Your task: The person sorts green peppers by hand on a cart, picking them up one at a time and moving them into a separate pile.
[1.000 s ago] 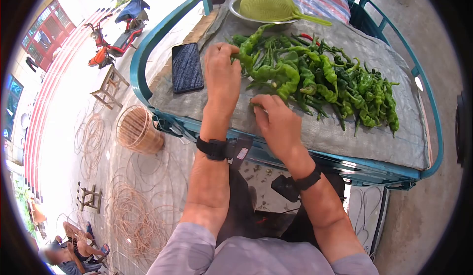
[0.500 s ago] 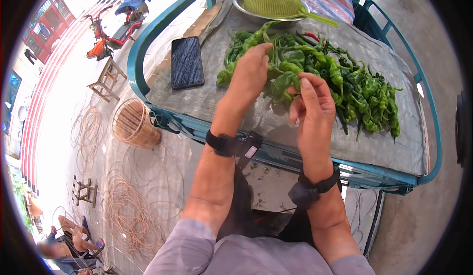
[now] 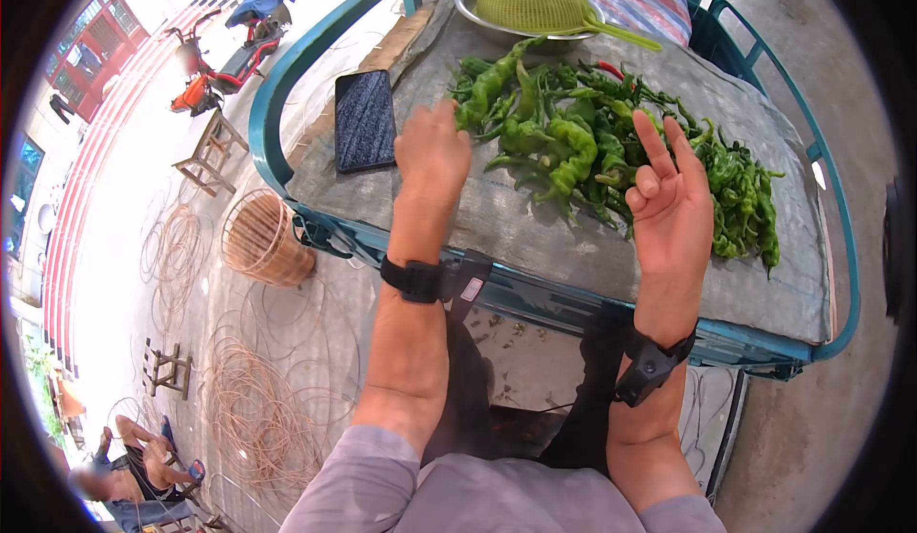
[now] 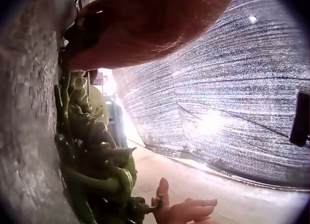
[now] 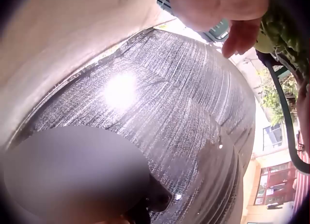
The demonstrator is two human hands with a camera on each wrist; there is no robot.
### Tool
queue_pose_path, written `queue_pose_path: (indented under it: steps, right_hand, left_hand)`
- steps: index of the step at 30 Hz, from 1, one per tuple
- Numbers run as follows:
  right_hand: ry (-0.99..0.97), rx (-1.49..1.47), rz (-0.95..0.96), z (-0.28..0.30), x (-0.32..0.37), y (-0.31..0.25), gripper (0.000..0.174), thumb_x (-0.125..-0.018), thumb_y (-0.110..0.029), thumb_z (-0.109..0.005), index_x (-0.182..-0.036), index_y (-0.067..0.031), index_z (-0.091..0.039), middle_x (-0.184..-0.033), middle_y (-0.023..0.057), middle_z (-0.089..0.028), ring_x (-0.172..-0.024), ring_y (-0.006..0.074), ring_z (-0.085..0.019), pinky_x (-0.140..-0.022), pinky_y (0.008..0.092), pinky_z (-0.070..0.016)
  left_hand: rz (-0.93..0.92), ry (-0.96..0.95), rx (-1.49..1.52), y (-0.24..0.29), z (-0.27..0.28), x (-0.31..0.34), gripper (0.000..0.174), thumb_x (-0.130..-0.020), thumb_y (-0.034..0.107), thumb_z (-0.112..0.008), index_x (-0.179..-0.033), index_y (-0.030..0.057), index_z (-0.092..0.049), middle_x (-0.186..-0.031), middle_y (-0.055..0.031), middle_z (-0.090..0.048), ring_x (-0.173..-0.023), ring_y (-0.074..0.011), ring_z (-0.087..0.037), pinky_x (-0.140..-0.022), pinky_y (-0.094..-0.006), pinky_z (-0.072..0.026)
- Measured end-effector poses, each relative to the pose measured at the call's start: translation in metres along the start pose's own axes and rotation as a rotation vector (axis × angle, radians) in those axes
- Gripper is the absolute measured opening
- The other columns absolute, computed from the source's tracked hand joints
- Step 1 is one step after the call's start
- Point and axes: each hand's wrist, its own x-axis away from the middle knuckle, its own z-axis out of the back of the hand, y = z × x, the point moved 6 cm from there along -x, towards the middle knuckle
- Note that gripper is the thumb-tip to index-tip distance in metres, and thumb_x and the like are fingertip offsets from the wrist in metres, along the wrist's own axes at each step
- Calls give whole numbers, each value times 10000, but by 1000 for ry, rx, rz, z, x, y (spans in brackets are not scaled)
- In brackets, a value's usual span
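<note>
At the left end of a heap of green peppers (image 3: 573, 146), my left hand (image 3: 435, 151) bends its fingers down onto a green pepper, mostly hidden under the hand. In the left wrist view, the thumb side and fingers close about something dark and glossy, beside the peppers (image 4: 97, 132). My right hand (image 3: 671, 199) is raised over the right part of the heap, palm turned up. Two of its fingers (image 3: 652, 146) stretch out and the others bend loosely; nothing shows in its grasp.
A black phone (image 3: 364, 120) lies left of the left hand on the grey sheet (image 3: 573, 261). Behind the heap sits a yellow-green strainer (image 3: 535, 0) on a metal bowl (image 3: 468, 0). A teal rail (image 3: 270, 103) borders the cart bed. A wicker basket (image 3: 267, 242) stands below on the ground.
My left hand went right into the peppers, then back to the left end of the heap. My right hand rose from the front edge of the peppers, moved right and turned palm up.
</note>
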Motion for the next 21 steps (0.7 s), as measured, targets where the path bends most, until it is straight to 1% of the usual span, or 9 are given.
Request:
queue_pose_path:
  steps: [2,4,7,10,11,13,16,19,21]
  right_hand:
    - [-40,130,54,-6,5,-1,366,-1030,-201,-551,-1351,-25,-537,-1320,145,-635,-641,71,-534,-544,245,-469]
    - [-46,152,34,-5,6,4,378,-1023,-195,-553,-1361,-26,-534,-1265,124,-653,-644,72,-535,-544,250,-465]
    - [-45,156,11,-1,5,10,379,-1017,-189,-557,-1359,-27,-537,-1197,97,-666,-649,75,-537,-543,252,-459]
    - [-42,144,9,3,5,11,372,-1015,-187,-561,-1351,-29,-542,-1161,84,-668,-650,79,-539,-542,251,-452]
    - [-42,140,12,3,5,10,370,-1015,-186,-562,-1349,-30,-543,-1153,82,-667,-650,81,-540,-542,251,-450]
    - [-30,90,11,1,5,10,307,-1004,-153,-580,-1284,-28,-567,-1081,98,-683,-615,99,-561,-513,256,-459]
    - [-34,54,15,1,5,10,266,-1000,-133,-584,-1244,-27,-584,-1025,99,-693,-599,108,-573,-496,258,-462]
    - [-37,44,18,2,5,9,249,-1001,-129,-580,-1228,-27,-597,-996,89,-695,-600,107,-575,-493,258,-463]
    - [-46,40,13,2,5,9,237,-1001,-127,-579,-1215,-27,-608,-975,81,-696,-599,106,-576,-491,258,-463]
  left_hand:
    - [21,38,100,-1,3,-3,352,-897,209,-672,-1223,80,-647,-1100,-223,-647,-1087,-390,-624,-944,-483,-487]
    - [41,69,169,5,15,-4,340,-927,205,-644,-1239,71,-641,-1096,-236,-647,-1072,-394,-630,-935,-471,-493]
    - [72,124,503,-3,10,-14,344,-971,219,-622,-1258,29,-617,-1076,-195,-669,-978,-309,-668,-807,-405,-542]
    - [157,23,1038,5,15,-10,409,-963,285,-672,-1247,-1,-603,-1000,-109,-688,-824,-173,-657,-661,-304,-533]
    - [144,-28,1050,12,17,-7,430,-970,315,-666,-1261,5,-601,-969,-83,-692,-771,-137,-632,-645,-280,-512]
    - [117,-133,1072,24,16,0,474,-984,376,-652,-1290,18,-595,-908,-32,-701,-664,-64,-581,-612,-232,-470]
    - [120,-139,1074,32,15,4,483,-966,411,-668,-1227,7,-622,-876,-13,-696,-653,-70,-567,-607,-245,-463]
    - [95,-168,1044,34,10,3,457,-970,445,-646,-1071,1,-677,-870,-17,-706,-661,-96,-578,-623,-275,-462]
    - [73,-204,837,25,0,-6,449,-961,447,-632,-1015,5,-686,-856,-86,-705,-695,-196,-629,-689,-340,-499]
